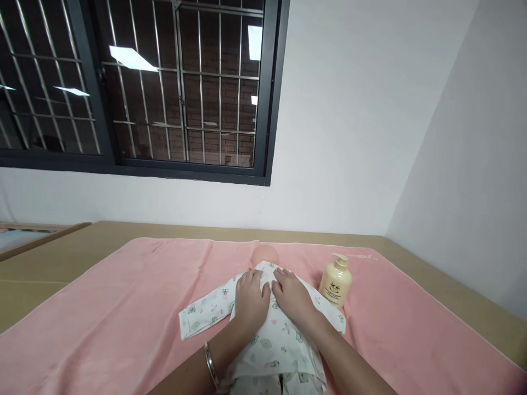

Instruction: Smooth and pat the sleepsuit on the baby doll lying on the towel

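A baby doll (264, 256) lies on its back in the middle of a pink towel (123, 312), its bare head pointing toward the wall and its body dressed in a white printed garment (272, 343) with small green and pink figures. Both of the person's hands rest flat on the doll's chest, side by side and touching at the thumbs. The left hand (251, 302) lies palm down with its fingers spread loosely over the cloth, gripping nothing; a silver bangle (211, 365) sits on that wrist. The right hand (293, 295) presses the fabric in the same way, fingers close together and stretched toward the collar. One empty sleeve of the garment spreads out to the left across the towel. Just to the right of the doll stands a cream pump bottle (336, 280), upright, with a small dark emblem and lines of print on its label, too small to read. The towel covers a tan surface (432, 263) below a barred window (164, 88)
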Motion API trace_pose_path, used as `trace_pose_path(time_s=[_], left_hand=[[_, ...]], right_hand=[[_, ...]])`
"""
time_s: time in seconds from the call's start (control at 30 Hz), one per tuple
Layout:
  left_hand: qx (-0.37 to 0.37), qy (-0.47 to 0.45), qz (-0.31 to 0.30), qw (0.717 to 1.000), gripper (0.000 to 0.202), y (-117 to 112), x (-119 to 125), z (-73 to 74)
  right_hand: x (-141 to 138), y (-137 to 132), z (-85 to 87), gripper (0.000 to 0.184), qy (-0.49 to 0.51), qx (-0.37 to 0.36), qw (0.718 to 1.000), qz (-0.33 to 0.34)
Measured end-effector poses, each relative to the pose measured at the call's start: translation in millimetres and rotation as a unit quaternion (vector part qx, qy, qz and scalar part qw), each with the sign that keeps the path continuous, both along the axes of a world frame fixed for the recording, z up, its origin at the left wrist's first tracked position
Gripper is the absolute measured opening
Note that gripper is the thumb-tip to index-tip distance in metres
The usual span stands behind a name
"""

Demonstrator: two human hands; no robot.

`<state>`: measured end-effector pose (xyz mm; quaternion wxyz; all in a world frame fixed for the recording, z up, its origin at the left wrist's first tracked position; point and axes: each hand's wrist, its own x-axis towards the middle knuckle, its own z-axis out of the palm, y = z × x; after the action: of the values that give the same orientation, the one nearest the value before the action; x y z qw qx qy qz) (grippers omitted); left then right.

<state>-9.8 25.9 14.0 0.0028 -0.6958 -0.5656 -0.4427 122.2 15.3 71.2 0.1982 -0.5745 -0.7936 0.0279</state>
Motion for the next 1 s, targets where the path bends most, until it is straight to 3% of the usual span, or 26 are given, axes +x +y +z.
trace_pose_path(time_s=[0.07, 0.17, 0.27, 0.37, 0.6, 0.87, 1.0], left_hand=[[-0.005, 0.003, 0.019, 1.000, 0.035, 2.4, -0.8, -1.2], [0.014, 0.014, -0.008, 1.000, 0.035, 4.6, -2.0, -3.6], [0.049, 0.006, -0.043, 0.998, 0.032, 3.8, -1.5, -5.7], [0.070, -0.004, -0.039, 0.997, 0.030, 2.2, 0.3, -6.5], [0.023, 0.001, -0.005, 1.000, 0.034, 3.0, 0.6, -3.7], [0.053, 0.000, -0.033, 0.998, 0.032, 2.8, -1.5, -8.1], [0.024, 0.008, -0.024, 0.999, 0.032, 2.0, -1.2, -4.7]], right_hand=[[-6.2, -7.2, 0.7, 0.040, -0.020, -0.001, 1.000, -0.009], [-10.5, -10.9, 0.6, 0.039, -0.030, -0.002, 0.999, -0.022], [-4.5, -0.3, -3.0, 0.039, 0.006, -0.007, 1.000, -0.019], [4.3, 14.4, -9.5, 0.040, 0.037, -0.011, 0.999, 0.007], [6.1, 19.7, -21.1, 0.041, 0.049, 0.010, 0.999, 0.020], [11.8, 17.6, -8.7, 0.036, 0.049, 0.007, 0.997, 0.065], [2.1, 4.2, -3.4, 0.040, -0.003, 0.014, 0.999, 0.033]])
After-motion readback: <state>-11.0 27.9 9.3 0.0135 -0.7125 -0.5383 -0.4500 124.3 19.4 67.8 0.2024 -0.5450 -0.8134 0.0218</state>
